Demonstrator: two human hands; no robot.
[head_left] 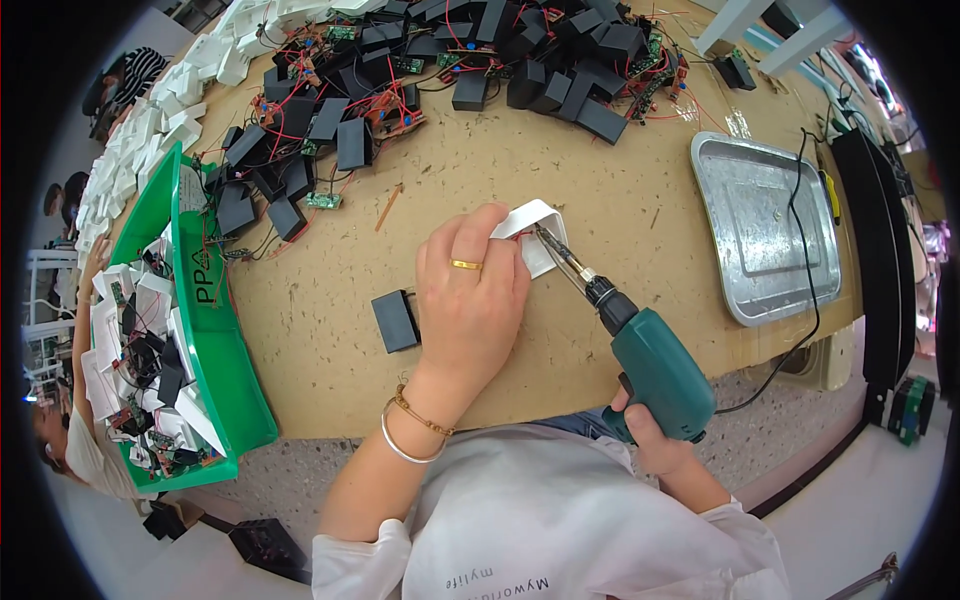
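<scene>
My left hand (470,285), with a ring on one finger, is closed around a small white plastic casing (526,216) above the cardboard-covered table (590,370). My right hand (655,440) grips the handle of a green pistol-shaped soldering gun (662,365). Its thin metal tip, with a guide tube alongside, points up and left into the open side of the casing. What the tip touches inside is too small to make out. Just left of my left wrist lies a black rectangular box (396,321) with a short lead.
At left stands a green bin (225,375) of white casings and wired parts. Black boxes (355,143) with red wires and circuit boards pile up along the far side, beside white casings (130,150). A metal tray (765,235) lies right, with a black cable (812,265) across it.
</scene>
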